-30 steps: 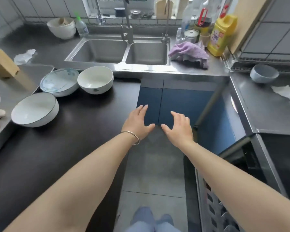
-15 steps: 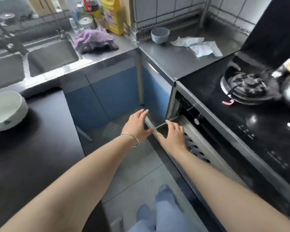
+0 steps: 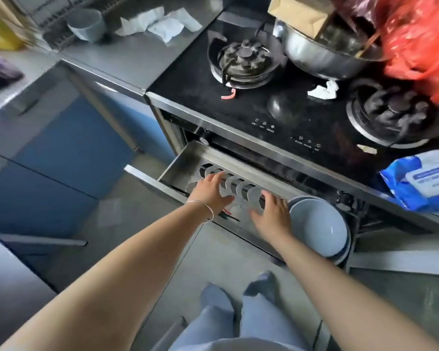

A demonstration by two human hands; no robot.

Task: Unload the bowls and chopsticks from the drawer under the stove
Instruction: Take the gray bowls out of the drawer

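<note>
The drawer (image 3: 185, 162) under the stove (image 3: 264, 105) stands pulled out, its steel front edge toward the person. At its right end a stack of grey-blue bowls (image 3: 317, 226) sits nested, the top one showing its hollow. To the left of the bowls a pale plastic rack (image 3: 241, 191) with rounded dividers runs along the drawer; no chopsticks can be made out in the blur.

Both hands reach into the drawer over the rack. The left hand (image 3: 212, 192), with a thin bangle (image 3: 203, 207) at the wrist, has its fingers spread wide and holds nothing. The right hand (image 3: 270, 215) lies just beside the bowls, fingers also spread and loose, gripping nothing; whether it touches the bowl rim cannot be told.

Above, the black glass stove carries two gas burners, a steel pot (image 3: 325, 54) at the back between them, a crumpled scrap of paper (image 3: 323, 90) and a small pink hook-shaped piece (image 3: 228, 95). A red plastic bag (image 3: 421, 39) hangs over the right side, and a blue pack of wipes (image 3: 421, 181) lies at the stove's right front edge. On the steel worktop (image 3: 127, 57) left of the stove stand a grey bowl (image 3: 85, 24) and some white paper towels (image 3: 160, 22). Blue cabinet doors (image 3: 69, 148) run below that worktop.
</note>
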